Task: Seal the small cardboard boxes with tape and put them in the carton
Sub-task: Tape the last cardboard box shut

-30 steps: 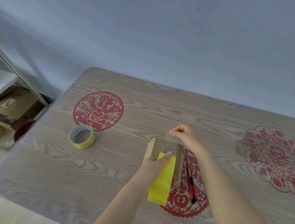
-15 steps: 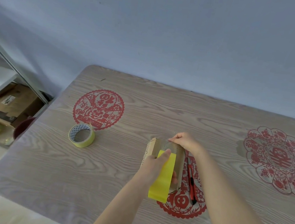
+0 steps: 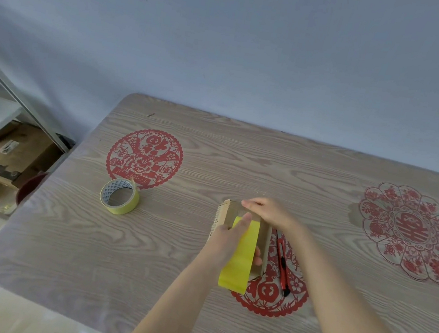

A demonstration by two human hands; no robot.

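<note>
**Item: small box under taping, centre-front of table**

- Small brown cardboard box [image 3: 262, 241]: lifted at a tilt over the pale wood-grain table [image 3: 88, 246], above a red paper-cut roundel [image 3: 269, 294].
- Strip of yellow tape [image 3: 240, 259]: lies along the box's top face, with its near end hanging free past the box.
- Left hand [image 3: 226, 238]: wrapped round the box from the left, thumb laid on the tape.
- Right hand [image 3: 271, 211]: set over the box's far end; whether it pinches the tape or only presses cannot be told.
- Roll of yellow tape [image 3: 119, 196]: flat on the table, well left of the box.
- Red utility knife [image 3: 282, 262]: on the table just right of the box.
- Large brown cardboard carton [image 3: 15, 149]: on a shelf beyond the table's left edge.
</note>
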